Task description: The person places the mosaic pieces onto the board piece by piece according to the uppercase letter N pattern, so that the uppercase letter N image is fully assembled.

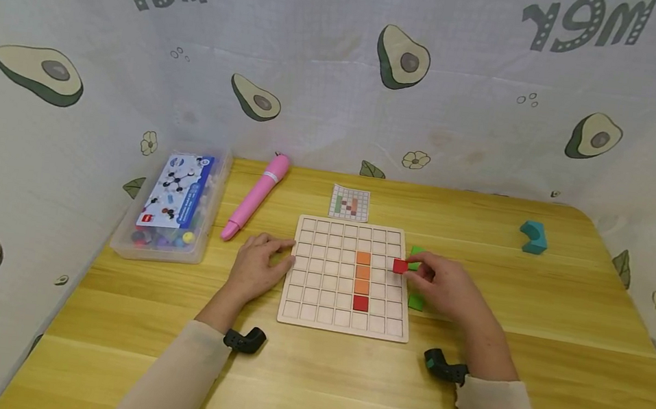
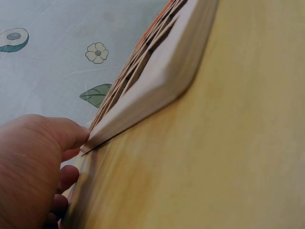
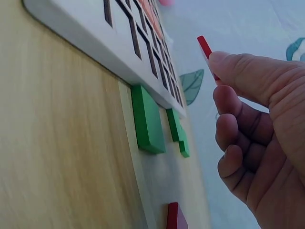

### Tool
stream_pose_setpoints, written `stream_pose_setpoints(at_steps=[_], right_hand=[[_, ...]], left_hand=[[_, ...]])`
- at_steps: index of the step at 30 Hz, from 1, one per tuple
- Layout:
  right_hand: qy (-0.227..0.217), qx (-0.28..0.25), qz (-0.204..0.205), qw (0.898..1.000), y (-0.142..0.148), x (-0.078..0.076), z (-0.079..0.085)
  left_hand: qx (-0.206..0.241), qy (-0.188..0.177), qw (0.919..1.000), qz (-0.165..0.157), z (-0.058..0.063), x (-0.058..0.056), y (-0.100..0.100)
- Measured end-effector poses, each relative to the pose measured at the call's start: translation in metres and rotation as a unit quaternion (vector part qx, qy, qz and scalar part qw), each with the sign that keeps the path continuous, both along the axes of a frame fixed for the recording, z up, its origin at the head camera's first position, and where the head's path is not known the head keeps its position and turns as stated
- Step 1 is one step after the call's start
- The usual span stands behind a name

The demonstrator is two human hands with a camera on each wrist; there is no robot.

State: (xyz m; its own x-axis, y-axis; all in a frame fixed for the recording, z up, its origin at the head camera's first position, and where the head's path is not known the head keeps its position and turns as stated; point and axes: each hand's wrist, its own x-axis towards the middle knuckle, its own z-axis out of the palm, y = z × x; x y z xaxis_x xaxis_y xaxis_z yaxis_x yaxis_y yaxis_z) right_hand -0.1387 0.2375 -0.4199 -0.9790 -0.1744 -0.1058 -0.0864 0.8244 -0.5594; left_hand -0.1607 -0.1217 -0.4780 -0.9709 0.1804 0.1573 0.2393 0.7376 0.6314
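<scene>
A square wooden grid board [image 1: 342, 331] lies on the table between the hands. In one column of it sit three orange tiles [image 1: 362, 273] with a red tile [image 1: 360, 303] just below them. My left hand [image 1: 255, 265] rests beside the board, thumb and index finger touching its left edge. Between thumb and index finger my right hand [image 1: 446, 288] pinches another red tile [image 1: 399, 266], held over the board's right edge. The right wrist view shows this tile [image 3: 205, 47] raised on edge. Green tiles [image 3: 147, 121] lie along the board's right side, partly hidden by the right hand in the head view.
A small printed grid card [image 1: 349, 204] lies behind the board. Left of it are a pink pen-shaped object [image 1: 257, 196] and a clear plastic box [image 1: 173, 201]. A teal arched block [image 1: 534, 237] stands at back right. Another red piece [image 3: 176, 217] lies near the green tiles.
</scene>
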Motion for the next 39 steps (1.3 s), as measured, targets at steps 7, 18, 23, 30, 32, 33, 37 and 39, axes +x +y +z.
stream_pose_setpoints(at_steps=[7,18,23,30,32,33,37,39], right_hand=[[0.005,0.001,0.029,1.0,-0.012,0.002,0.002],[0.002,0.008,0.082,0.997,-0.036,0.004,-0.004],[-0.026,0.008,0.08,0.996,-0.047,0.008,-0.005],[-0.022,0.014,0.09,0.996,-0.058,0.011,-0.006],[-0.017,0.017,0.093,0.995,-0.06,0.01,-0.006],[-0.014,0.02,0.094,0.995,-0.062,0.01,-0.006],[-0.002,0.032,0.099,0.995,-0.067,0.009,-0.006],[0.002,0.036,0.1,0.994,-0.069,0.009,-0.006]], left_hand=[[-0.004,-0.001,1.0,0.0,0.001,0.0,0.001],[-0.003,-0.008,1.0,0.002,0.002,0.0,0.0],[-0.006,-0.008,1.0,0.001,0.001,-0.001,0.0],[-0.011,-0.009,0.9999,0.001,0.001,-0.001,0.001],[-0.011,-0.007,0.9999,0.001,0.002,-0.001,0.001],[-0.01,-0.006,0.9999,0.001,0.002,-0.001,0.001],[-0.011,-0.006,0.9999,0.003,0.002,-0.001,0.001],[-0.011,-0.007,0.9999,0.003,0.002,-0.001,0.001]])
